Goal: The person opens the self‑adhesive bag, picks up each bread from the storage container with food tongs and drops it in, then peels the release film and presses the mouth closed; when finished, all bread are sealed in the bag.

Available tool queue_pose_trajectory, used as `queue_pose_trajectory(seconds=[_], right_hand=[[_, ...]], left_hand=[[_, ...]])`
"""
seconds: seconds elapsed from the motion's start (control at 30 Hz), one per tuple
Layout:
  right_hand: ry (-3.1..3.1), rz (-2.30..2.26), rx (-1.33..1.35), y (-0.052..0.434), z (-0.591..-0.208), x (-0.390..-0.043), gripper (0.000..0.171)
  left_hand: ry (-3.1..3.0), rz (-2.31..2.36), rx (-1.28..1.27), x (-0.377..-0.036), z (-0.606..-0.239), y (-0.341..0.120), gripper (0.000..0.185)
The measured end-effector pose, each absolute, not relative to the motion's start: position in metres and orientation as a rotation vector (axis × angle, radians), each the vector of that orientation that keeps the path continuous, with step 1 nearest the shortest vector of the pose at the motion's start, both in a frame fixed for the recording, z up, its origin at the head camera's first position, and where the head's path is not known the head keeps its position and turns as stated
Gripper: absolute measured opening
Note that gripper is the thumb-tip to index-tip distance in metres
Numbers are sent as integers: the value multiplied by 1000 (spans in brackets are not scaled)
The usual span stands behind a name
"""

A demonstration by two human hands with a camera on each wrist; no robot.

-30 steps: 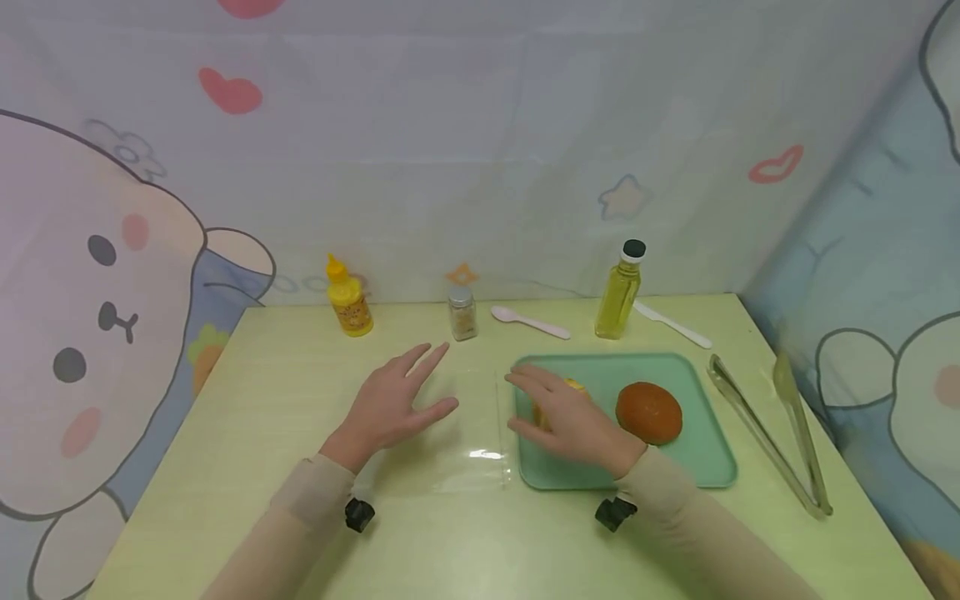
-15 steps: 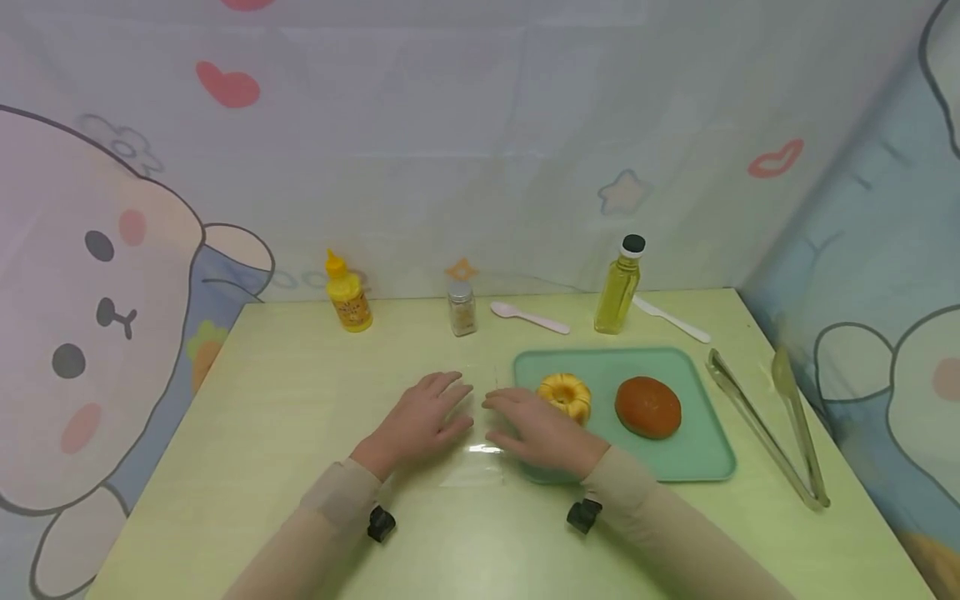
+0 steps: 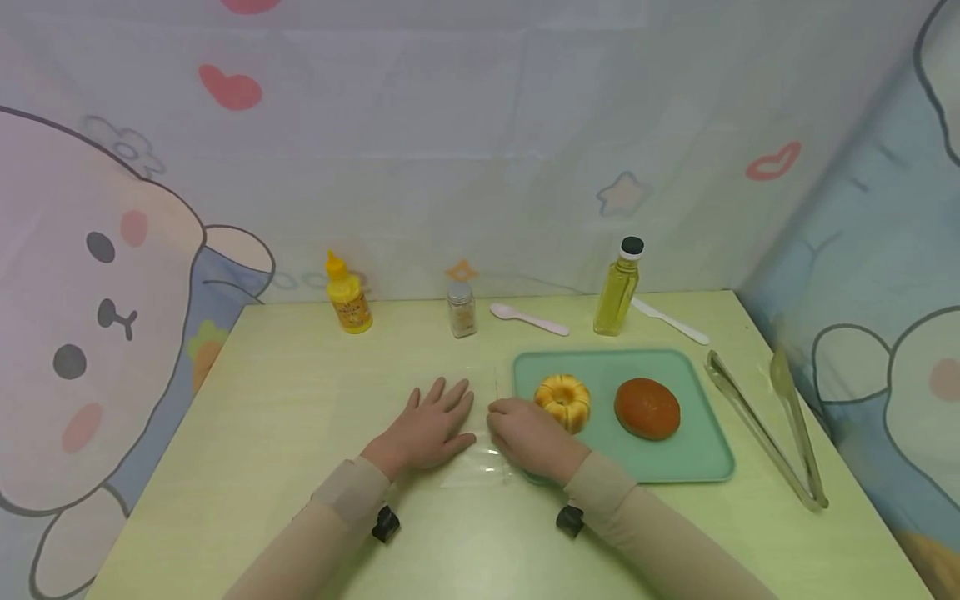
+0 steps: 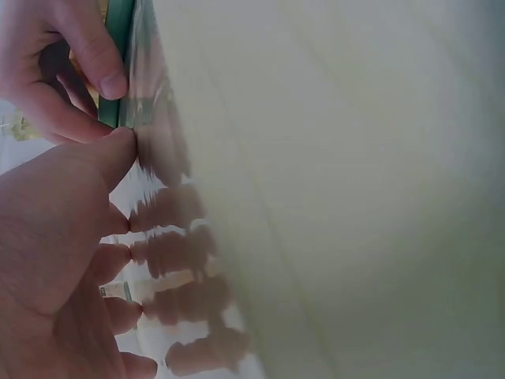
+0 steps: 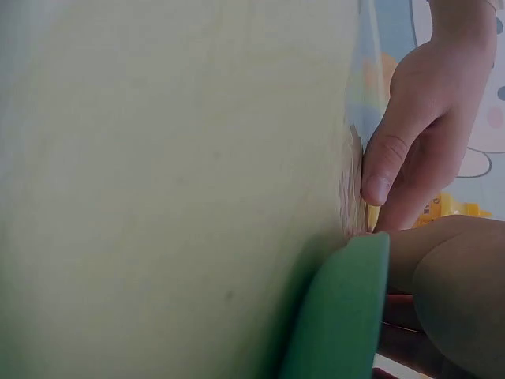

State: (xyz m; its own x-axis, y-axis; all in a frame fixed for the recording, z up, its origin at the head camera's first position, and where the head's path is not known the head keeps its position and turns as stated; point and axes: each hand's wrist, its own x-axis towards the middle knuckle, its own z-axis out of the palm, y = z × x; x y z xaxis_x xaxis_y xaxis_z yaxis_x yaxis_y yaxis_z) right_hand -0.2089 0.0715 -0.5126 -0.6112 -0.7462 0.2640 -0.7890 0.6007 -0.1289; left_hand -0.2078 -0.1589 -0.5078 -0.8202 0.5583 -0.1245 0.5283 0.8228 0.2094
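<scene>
A clear plastic bag point(image 3: 480, 468) lies flat on the yellow-green table, just left of the green tray point(image 3: 697, 471). My left hand point(image 3: 438, 410) rests on the bag with straight fingers pressing down; the left wrist view shows its fingertips point(image 4: 118, 229) mirrored in the plastic point(image 4: 162, 158). My right hand point(image 3: 517, 421) sits at the tray's left edge, with curled fingers and thumb point(image 4: 102, 75) pinching the bag's edge. A yellow ring cake point(image 3: 562, 398) and a brown bun point(image 3: 647, 407) lie on the tray. The right wrist view shows the tray rim point(image 5: 343, 316) and my left thumb point(image 5: 394, 150).
Metal tongs point(image 3: 772, 433) lie right of the tray. Along the back stand a yellow squeeze bottle point(image 3: 347, 296), a small spice jar point(image 3: 462, 310), a pink spoon point(image 3: 528, 319), an oil bottle point(image 3: 617, 289) and a white knife point(image 3: 671, 322). Printed curtains close off the back and right.
My right hand left the ring cake and moved left onto the bag's edge, its fingers curling. My left hand slid right and toward me, settling flat on the bag.
</scene>
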Motion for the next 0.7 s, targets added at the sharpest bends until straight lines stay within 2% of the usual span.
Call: queue_pose_trajectory(seconds=[0.17,0.53,0.7], right_hand=[[-2629,352,1272,71,-514,-209,5],[-2629,340,1274,73,-514,-211,9],[-2607,361,1323,74,-515,-213,5]], left_hand=[[2811,253,845,-208,-508,-159,70],[2876,254,857,-210,-512,-159,53],[2882,327,849,-212,-513,-163,52]])
